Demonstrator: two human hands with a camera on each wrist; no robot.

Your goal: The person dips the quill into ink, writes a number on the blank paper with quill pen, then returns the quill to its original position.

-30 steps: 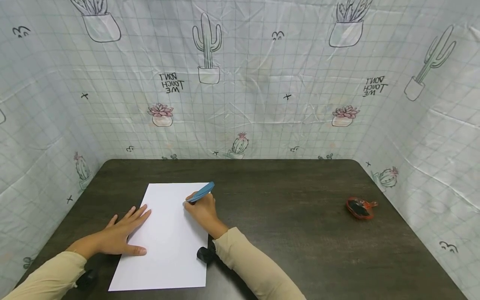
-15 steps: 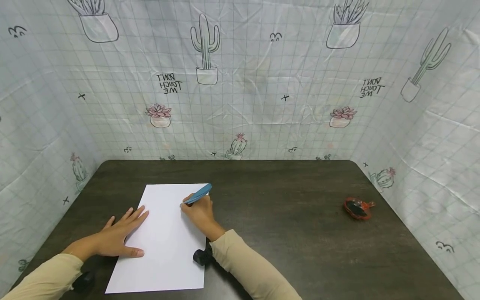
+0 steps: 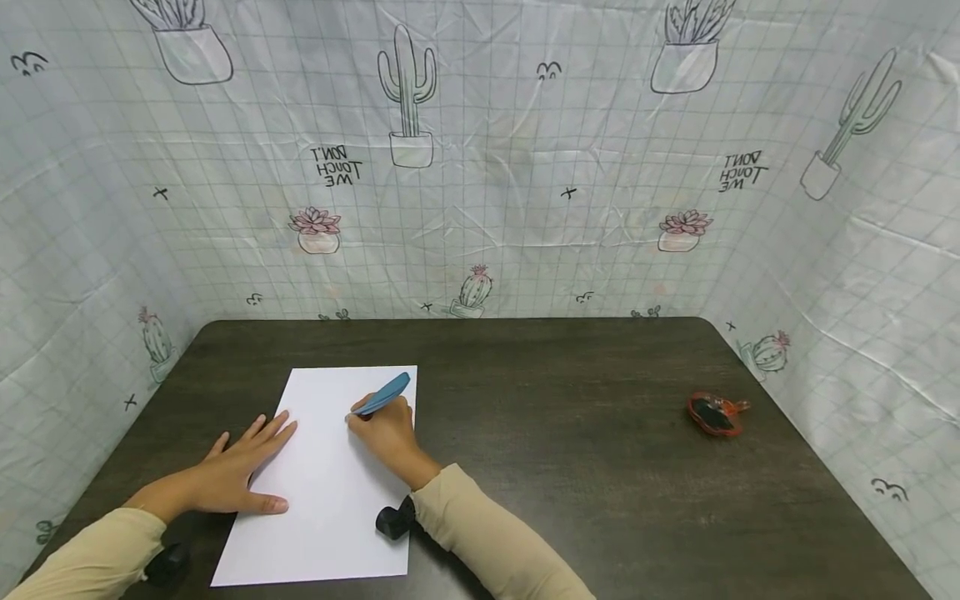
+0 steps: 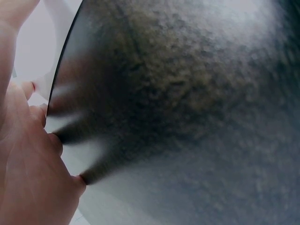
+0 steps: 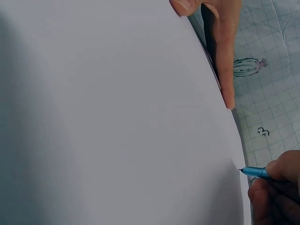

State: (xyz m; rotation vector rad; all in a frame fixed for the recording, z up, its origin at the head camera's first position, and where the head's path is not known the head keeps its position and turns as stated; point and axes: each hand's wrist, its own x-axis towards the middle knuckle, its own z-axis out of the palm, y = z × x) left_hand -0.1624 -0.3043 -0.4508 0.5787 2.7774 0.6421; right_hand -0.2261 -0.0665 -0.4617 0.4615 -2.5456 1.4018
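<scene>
A white sheet of paper lies on the dark table, and no marks on it can be made out. My left hand rests flat along the paper's left edge, fingers spread, thumb on the sheet. In the left wrist view, part of the left hand shows beside the paper's edge. My right hand pinches a blue pen with a broad, feather-like top, over the upper right part of the sheet. In the right wrist view, the pen's dark tip is at the paper, beside its shadow.
An orange-rimmed object with a dark middle and a short handle lies toward the table's right edge. A black wrist camera sits under the right sleeve. The dark table is bounded by a white cactus-print cloth.
My right hand and the pen have moved left and slightly toward me over the paper. The left hand stays in place on the sheet. The head view has shifted slightly.
</scene>
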